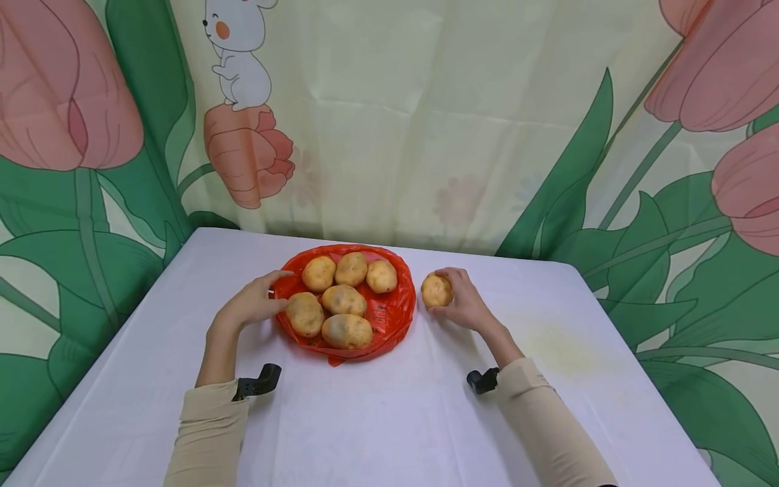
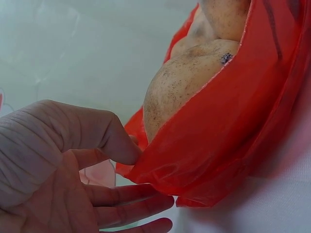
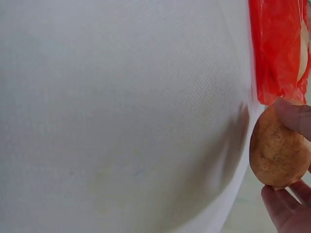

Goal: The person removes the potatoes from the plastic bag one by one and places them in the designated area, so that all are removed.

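A red plastic bag (image 1: pixel 398 318) lies spread on the table with its mouth open, holding several potatoes (image 1: pixel 345 300). My left hand (image 1: pixel 252 301) is at the bag's left side. In the left wrist view its thumb and index finger pinch the bag's rim, while the other fingers stretch out beneath. Just right of the bag, my right hand (image 1: pixel 462 301) grips a single potato (image 1: pixel 437 291), thumb on one side and fingers on the other. That potato (image 3: pixel 277 148) appears lifted off the cloth in the right wrist view, near the bag's edge.
A white cloth covers the table (image 1: pixel 365 419). Behind it hangs a curtain (image 1: pixel 389 135) printed with tulips and a white cartoon animal. Black wrist cameras sit on the left wrist (image 1: pixel 258 381) and right wrist. A faint yellowish stain (image 1: pixel 556 345) marks the cloth at right.
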The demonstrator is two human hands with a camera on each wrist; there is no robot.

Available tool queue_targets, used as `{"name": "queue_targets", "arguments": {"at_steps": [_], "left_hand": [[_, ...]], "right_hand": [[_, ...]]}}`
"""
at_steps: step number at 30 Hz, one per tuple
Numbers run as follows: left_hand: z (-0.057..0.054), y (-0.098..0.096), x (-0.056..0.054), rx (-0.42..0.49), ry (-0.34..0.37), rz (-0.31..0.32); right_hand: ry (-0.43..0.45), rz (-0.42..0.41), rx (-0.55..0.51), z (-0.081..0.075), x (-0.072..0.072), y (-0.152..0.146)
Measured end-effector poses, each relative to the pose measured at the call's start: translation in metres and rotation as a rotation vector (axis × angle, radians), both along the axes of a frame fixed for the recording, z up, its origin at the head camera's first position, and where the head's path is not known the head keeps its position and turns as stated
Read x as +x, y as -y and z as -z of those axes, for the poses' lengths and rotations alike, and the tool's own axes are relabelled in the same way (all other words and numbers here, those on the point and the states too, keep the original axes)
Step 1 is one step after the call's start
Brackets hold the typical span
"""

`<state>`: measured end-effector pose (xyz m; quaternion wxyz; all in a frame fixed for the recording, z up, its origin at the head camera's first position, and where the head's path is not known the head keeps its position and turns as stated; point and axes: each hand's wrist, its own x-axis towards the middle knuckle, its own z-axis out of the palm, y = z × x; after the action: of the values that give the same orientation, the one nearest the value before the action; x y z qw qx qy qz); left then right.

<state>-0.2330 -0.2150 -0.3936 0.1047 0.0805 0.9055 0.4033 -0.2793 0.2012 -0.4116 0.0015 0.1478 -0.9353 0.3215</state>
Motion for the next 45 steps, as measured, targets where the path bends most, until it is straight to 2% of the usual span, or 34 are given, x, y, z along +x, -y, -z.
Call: {"name": "queue_targets", "arguments": {"at_steps": [9,29,33,38,45], "left_hand": [[0.002,0.0,-0.002,-0.003,0.011,-0.007],[0.002,0.002,-0.002,0.008,0.03,-0.018],[0.003,0.002,-0.002,0.008,0.021,-0.011],[0.003,0.002,-0.002,0.009,0.026,-0.009],[0.004,0.002,-0.003,0.01,0.014,-0.002]], "right_hand": [[0.052,0.009,0.027,0.003,-0.003,-0.002],[0.044,0.028,0.016,0.007,0.003,-0.005],[0.058,0.054,0.004,0.007,0.007,-0.003],[0.031,0.064,-0.021,0.005,0.016,0.001],[-0.015,0.029,-0.069,0.0,0.032,0.012]]}}
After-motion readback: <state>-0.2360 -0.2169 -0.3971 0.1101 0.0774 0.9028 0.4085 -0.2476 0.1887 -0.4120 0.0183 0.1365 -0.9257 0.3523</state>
